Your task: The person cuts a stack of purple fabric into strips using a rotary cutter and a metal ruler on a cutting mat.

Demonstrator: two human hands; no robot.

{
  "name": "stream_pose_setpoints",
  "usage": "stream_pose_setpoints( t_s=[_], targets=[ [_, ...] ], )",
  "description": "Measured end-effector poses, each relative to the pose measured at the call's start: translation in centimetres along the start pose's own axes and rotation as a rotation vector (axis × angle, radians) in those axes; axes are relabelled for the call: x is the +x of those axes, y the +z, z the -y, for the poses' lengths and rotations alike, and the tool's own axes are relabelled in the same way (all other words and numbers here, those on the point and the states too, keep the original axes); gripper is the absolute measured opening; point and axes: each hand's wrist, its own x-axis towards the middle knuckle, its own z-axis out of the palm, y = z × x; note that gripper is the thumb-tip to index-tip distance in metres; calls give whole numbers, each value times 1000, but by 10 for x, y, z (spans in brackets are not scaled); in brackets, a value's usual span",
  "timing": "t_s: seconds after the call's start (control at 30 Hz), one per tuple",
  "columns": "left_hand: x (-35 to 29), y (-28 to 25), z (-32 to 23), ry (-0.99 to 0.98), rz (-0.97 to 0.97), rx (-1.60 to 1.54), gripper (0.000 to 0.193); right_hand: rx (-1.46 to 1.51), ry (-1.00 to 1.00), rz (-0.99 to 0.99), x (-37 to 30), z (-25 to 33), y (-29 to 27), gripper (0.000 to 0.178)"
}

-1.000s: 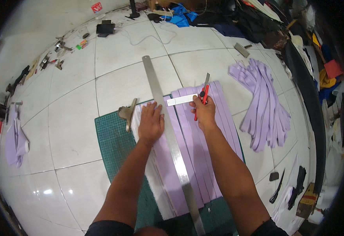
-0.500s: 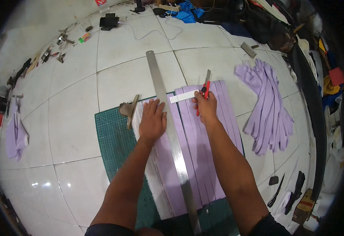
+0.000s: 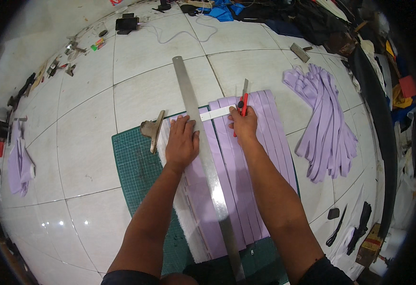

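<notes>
My left hand (image 3: 182, 141) lies flat with its fingers stretched out, on lilac fabric (image 3: 207, 190) and against the long steel ruler (image 3: 207, 142). My right hand (image 3: 244, 124) grips a red utility knife (image 3: 244, 103), its blade pointing away from me. Under that hand's thumb is a short white strip (image 3: 216, 113), laid across the fabric with its left end at the ruler's right edge. Right of the ruler the fabric is cut into several long parallel strips (image 3: 270, 142). A green cutting mat (image 3: 134, 161) lies beneath, with a metal clamp (image 3: 153, 131) at the fabric's far left corner.
A heap of loose lilac strips (image 3: 323, 128) lies on the white tiled floor to the right. More lilac fabric (image 3: 19, 164) is at the far left. Scissors (image 3: 336, 227) lie at the lower right, and dark cloths (image 3: 308, 26) are piled at the back.
The whole view has shifted slightly. The knife in my right hand stands a little more upright. My left hand stays against the ruler.
</notes>
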Motion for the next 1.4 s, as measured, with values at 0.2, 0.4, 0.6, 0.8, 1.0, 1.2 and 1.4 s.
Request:
stream_pose_setpoints(
  t_s=[0.2, 0.4, 0.6, 0.8, 1.0, 1.2, 1.4],
  targets=[
    [1, -1, 1, 14, 7, -2, 34, -27, -25, 5, 5, -6, -1, 20],
    [0, -1, 3, 1, 36, -4, 35, -65, -11, 3, 1, -5, -1, 21],
    [1, -1, 2, 16, 28, -10, 34, -23, -37, 3, 3, -8, -1, 21],
    [1, -3, -1, 19, -2, -23, 32, -51, -40, 19, 4, -6, -1, 22],
    [1, -3, 0, 25, -4, -6, 32, -39, -28, 13, 2, -5, 0, 22],
    [2, -4, -2, 21, 5, -11, 33, -54, -35, 7, 4, -6, 1, 19],
    [1, -3, -1, 42, -7, 22, 33, -31, 3, 34, 0, 4, 0, 18]
  ],
)
